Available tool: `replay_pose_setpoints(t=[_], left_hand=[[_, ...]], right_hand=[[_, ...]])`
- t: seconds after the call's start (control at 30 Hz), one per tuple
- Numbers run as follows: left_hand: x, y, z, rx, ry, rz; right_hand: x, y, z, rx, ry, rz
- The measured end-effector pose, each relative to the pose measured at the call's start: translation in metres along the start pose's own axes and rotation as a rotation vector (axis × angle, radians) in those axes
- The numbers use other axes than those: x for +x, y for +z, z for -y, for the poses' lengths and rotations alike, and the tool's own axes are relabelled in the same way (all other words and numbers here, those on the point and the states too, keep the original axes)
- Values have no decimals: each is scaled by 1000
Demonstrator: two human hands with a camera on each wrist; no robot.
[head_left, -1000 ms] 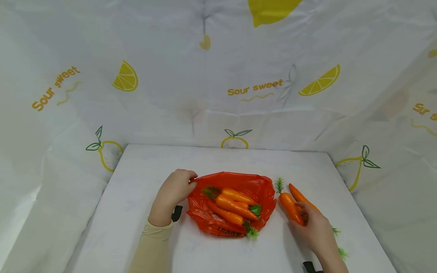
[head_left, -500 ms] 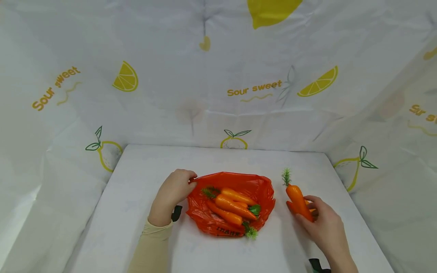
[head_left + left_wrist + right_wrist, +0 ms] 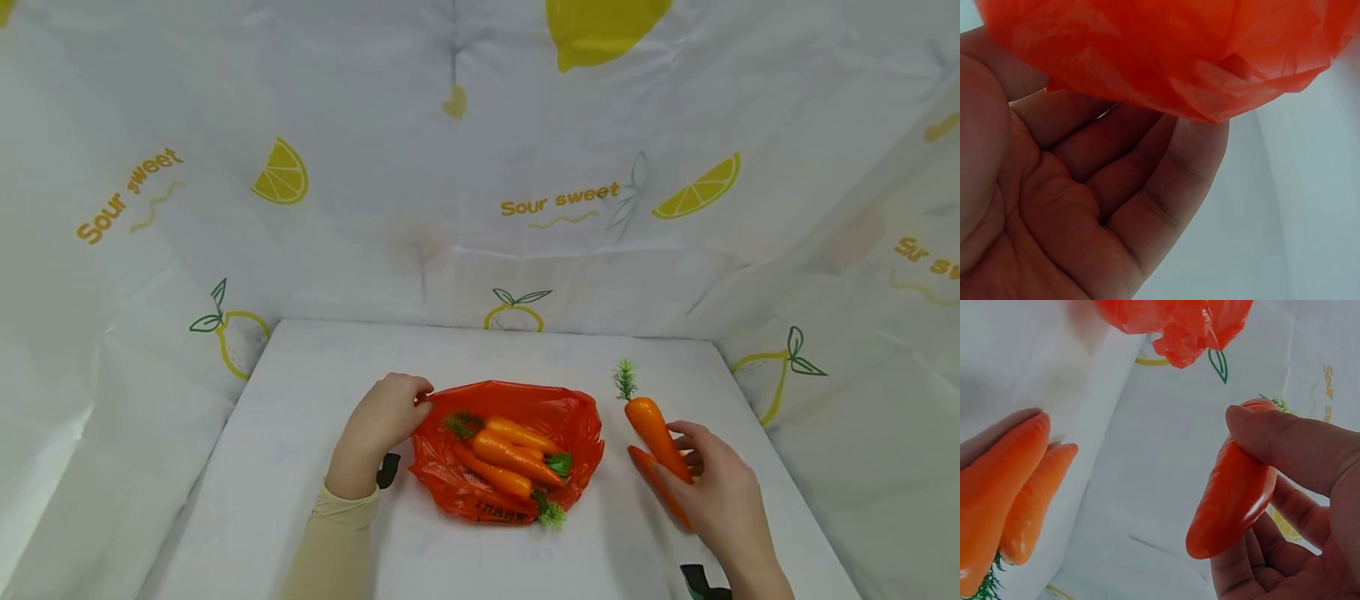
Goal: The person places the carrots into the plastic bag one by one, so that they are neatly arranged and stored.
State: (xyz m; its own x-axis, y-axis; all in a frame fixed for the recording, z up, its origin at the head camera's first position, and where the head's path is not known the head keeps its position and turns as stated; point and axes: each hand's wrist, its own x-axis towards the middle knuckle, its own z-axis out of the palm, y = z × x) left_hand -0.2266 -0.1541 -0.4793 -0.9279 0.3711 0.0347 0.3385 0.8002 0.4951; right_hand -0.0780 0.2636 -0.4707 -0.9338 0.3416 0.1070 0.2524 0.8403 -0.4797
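Note:
My left hand [image 3: 384, 417] grips the left rim of a red plastic bag [image 3: 558, 404]; in the left wrist view its fingers [image 3: 1147, 200] curl up against the film. Several orange carrots [image 3: 510, 454] with green tops lie in the bag's open mouth. To the right, my right hand [image 3: 723, 492] holds one carrot [image 3: 651, 425] above the table, its leafy top pointing away. The right wrist view shows the thumb [image 3: 1257, 434] pressing this carrot [image 3: 1232, 497] against the fingers. Beneath it, another carrot [image 3: 667, 497] rests on the table, partly hidden by the hand.
Two loose carrots [image 3: 997, 500] lie side by side on the white tabletop [image 3: 330, 358] in the right wrist view. A white sheet [image 3: 360, 242] printed with lemons hangs behind and beside the table. A dark strap [image 3: 387, 471] shows at the left wrist.
My right hand has moved right and raised the carrot off the table, so the loose carrot now shows on its left side. The left hand and the bag stay put.

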Motion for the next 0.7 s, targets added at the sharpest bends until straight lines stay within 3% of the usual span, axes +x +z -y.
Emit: replay_pose_setpoints(t=[0.47,0.7], left_hand=[[-1,-3,-1,-17,-38,2],[-4,1,1,-20,-27,-5]], right_hand=[[1,-4,19,3,-132,-87],[0,1,28,21,-190,-54]])
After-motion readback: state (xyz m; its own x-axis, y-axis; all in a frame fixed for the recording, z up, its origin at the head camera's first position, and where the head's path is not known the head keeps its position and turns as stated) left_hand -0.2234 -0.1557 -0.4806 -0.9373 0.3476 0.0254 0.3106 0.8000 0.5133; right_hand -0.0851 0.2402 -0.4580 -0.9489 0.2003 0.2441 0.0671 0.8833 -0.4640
